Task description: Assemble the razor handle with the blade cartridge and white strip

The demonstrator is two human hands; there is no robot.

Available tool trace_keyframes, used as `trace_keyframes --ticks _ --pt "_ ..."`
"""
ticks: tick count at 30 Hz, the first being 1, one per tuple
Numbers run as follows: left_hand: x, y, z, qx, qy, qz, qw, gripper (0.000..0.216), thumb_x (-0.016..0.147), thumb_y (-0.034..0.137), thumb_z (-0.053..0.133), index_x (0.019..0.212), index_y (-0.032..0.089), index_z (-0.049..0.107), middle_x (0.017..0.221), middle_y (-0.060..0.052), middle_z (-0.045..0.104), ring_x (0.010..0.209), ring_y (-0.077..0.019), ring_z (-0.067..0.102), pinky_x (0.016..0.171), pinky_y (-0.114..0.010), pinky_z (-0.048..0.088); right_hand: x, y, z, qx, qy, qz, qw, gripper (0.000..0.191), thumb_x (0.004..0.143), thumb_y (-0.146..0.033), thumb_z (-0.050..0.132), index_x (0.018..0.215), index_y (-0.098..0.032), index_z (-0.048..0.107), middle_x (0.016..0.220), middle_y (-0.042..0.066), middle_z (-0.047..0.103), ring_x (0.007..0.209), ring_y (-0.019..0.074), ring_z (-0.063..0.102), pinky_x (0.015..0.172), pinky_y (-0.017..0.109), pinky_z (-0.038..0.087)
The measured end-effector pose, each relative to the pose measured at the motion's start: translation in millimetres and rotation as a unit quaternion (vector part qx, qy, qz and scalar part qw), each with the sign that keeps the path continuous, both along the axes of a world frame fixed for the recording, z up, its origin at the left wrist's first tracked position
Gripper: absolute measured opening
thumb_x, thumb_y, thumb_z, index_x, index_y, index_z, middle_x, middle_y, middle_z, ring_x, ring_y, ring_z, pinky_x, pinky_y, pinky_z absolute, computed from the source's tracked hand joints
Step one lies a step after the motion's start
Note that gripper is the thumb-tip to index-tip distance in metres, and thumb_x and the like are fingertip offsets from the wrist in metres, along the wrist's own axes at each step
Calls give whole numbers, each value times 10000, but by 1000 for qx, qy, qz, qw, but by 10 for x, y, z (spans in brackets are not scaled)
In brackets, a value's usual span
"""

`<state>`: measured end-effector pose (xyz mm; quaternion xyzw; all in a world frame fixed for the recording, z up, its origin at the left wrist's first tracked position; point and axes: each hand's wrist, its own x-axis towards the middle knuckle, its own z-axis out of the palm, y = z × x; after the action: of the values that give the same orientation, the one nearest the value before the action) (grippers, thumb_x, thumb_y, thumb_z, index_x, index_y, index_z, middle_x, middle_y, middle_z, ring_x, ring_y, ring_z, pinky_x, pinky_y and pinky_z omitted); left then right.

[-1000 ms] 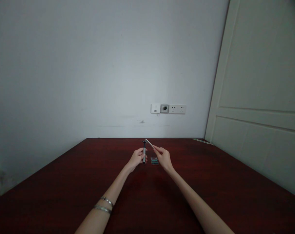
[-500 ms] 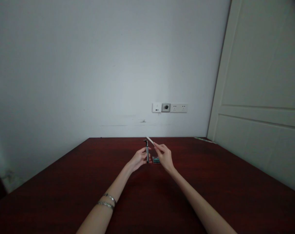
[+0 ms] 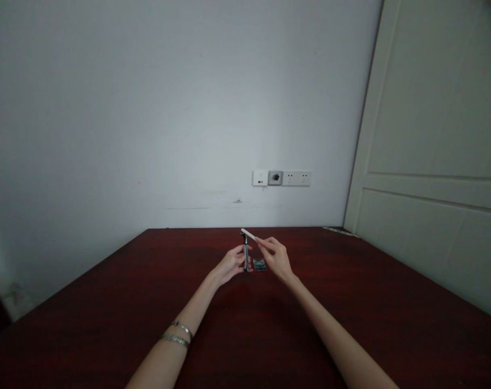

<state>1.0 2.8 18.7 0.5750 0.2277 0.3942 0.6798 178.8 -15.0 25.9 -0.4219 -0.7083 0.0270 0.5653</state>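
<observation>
My left hand (image 3: 231, 263) is closed round the handle of what looks like a razor (image 3: 246, 258), slim, black and silver. It stands upright with its small dark head at the top. Between the thumb and fingers of my right hand (image 3: 276, 256) is a thin white stick (image 3: 249, 234), pinched near its lower right end. The stick slants up to the left, its far end over the razor's head. Whether the two touch is hard to tell. A small clear case (image 3: 259, 264) with something greenish inside lies on the table between my hands.
The dark red wooden table (image 3: 156, 281) reaches back to a pale wall (image 3: 188, 108). Sockets and switches (image 3: 281, 178) sit low on that wall. A cream panelled door (image 3: 432, 135) stands along the right side. A flat pale strip (image 3: 339, 232) lies at the table's back right edge.
My right hand has moved slightly right, and the white stick has tilted flatter, its far end lower, over the razor's head. The left hand and razor have hardly moved.
</observation>
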Motion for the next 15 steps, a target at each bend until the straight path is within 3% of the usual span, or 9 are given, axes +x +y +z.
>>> trace_keyframes --ticks 15 --pt "-39 12 -17 1 43 38 998 340 735 207 593 1055 165 487 731 -27 558 646 -127 568 716 -404 491 103 -58 107 1 -60 -24 998 290 839 -280 479 1071 -270 652 808 40 612 699 138 564 656 228 436"
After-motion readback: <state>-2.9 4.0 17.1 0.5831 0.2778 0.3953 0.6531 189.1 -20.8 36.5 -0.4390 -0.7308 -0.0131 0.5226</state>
